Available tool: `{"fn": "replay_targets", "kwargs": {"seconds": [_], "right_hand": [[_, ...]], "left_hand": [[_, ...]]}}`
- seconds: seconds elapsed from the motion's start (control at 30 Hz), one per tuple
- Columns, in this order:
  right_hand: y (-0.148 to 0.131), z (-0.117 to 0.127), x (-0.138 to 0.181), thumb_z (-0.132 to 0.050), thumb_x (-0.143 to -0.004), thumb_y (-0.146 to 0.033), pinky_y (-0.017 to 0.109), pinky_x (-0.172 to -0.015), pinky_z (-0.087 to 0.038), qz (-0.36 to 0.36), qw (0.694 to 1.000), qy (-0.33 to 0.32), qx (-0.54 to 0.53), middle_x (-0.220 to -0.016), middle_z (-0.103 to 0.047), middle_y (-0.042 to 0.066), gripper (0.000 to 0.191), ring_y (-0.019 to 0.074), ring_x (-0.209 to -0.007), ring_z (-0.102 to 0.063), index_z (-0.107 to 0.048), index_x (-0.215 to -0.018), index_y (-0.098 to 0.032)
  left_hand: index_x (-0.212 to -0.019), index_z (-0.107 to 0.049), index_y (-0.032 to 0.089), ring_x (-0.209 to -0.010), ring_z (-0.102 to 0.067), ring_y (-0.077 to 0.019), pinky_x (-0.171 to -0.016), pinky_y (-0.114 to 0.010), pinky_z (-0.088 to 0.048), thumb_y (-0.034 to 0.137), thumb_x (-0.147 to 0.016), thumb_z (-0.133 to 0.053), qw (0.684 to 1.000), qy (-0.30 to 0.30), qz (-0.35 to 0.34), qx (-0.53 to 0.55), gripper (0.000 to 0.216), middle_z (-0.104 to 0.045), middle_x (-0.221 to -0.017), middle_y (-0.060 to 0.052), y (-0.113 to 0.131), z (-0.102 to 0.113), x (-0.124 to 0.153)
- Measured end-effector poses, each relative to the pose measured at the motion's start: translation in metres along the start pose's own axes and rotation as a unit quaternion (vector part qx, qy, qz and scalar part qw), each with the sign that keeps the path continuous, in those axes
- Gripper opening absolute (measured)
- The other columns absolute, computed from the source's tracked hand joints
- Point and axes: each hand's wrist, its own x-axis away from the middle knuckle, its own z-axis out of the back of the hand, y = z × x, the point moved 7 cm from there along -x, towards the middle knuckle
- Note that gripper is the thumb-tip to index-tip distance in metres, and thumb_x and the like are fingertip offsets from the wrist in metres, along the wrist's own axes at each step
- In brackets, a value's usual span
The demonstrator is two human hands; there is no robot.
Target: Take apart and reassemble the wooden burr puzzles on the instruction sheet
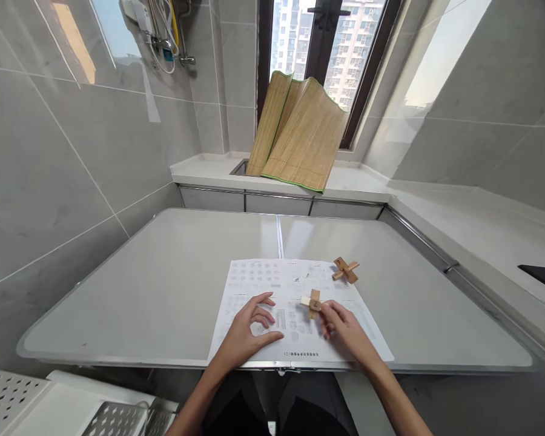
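My right hand (340, 324) pinches a small cross-shaped assembly of wooden puzzle pieces (315, 304) by its right side. One arm of it is pale, and a dark mark like a 2 shows on the face. My left hand (253, 330) is held over the left part of a printed instruction sheet (245, 306), fingers curved and apart, with nothing in it. Both hands are above the sheet, which is covered in small diagrams too fine to read. A second cross of wooden pieces (346, 271) lies at the sheet's upper right edge.
The white folding table (163, 284) has a seam down its middle. Beyond it, a folded bamboo mat (306, 133) leans against the window on a white counter (209, 166). A white perforated rack (72, 402) stands low at the front left. Tiled walls flank the table.
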Motion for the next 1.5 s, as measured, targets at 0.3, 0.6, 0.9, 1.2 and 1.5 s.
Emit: {"fn": "replay_targets", "kwargs": {"seconds": [0.3,0.6,0.9,1.2,1.5], "right_hand": [[0.032,0.105,0.005,-0.046,-0.095,-0.062,0.034,-0.066,-0.044,-0.059,0.92,0.273,0.276,-0.078,-0.073,0.007,0.044,0.0269,-0.072,-0.065,-0.063,-0.082,-0.024],[0.032,0.101,0.017,-0.048,-0.094,-0.07,0.034,-0.067,-0.044,-0.009,0.92,0.305,0.245,-0.073,-0.069,0.006,0.049,0.0253,-0.069,-0.062,-0.057,-0.08,-0.024],[0.033,0.1,0.025,-0.049,-0.096,-0.061,0.028,-0.064,-0.042,0.03,0.933,0.297,0.2,-0.065,-0.06,-0.001,0.044,0.0183,-0.061,-0.052,-0.055,-0.074,-0.024],[0.044,0.114,0.019,-0.046,-0.093,-0.067,0.029,-0.064,-0.047,-0.008,0.942,0.304,0.14,-0.067,-0.065,0.002,0.05,0.0203,-0.064,-0.06,-0.061,-0.082,-0.021],[0.013,0.162,-0.079,-0.057,-0.088,-0.058,0.031,-0.069,-0.046,-0.052,0.94,0.247,0.23,-0.077,-0.075,0.005,0.039,0.0242,-0.077,-0.068,-0.066,-0.098,-0.022]], "left_hand": [[-0.129,-0.061,0.026,-0.081,-0.068,-0.0159,-0.087,-0.039,-0.061,0.034,-0.084,-0.077,0.999,-0.009,0.018,-0.038,0.048,-0.07,-0.111,-0.004,0.003,0.0,-0.005],[-0.116,-0.068,0.021,-0.084,-0.069,-0.0185,-0.089,-0.038,-0.059,0.045,-0.089,-0.07,0.998,-0.001,0.032,-0.056,0.036,-0.073,-0.098,-0.006,0.01,0.0,-0.01],[-0.113,-0.072,0.019,-0.081,-0.068,-0.022,-0.082,-0.034,-0.057,0.06,-0.087,-0.063,0.973,0.13,0.076,-0.173,0.05,-0.073,-0.087,-0.006,-0.003,0.07,0.0],[-0.11,-0.072,0.021,-0.082,-0.071,-0.0226,-0.078,-0.032,-0.056,0.062,-0.088,-0.059,0.963,0.154,0.089,-0.202,0.049,-0.077,-0.09,-0.005,-0.01,0.088,0.009],[-0.106,-0.073,0.023,-0.081,-0.071,-0.0213,-0.077,-0.03,-0.056,0.06,-0.089,-0.059,0.965,0.158,0.076,-0.193,0.044,-0.076,-0.088,-0.003,-0.01,0.088,0.013]]}}
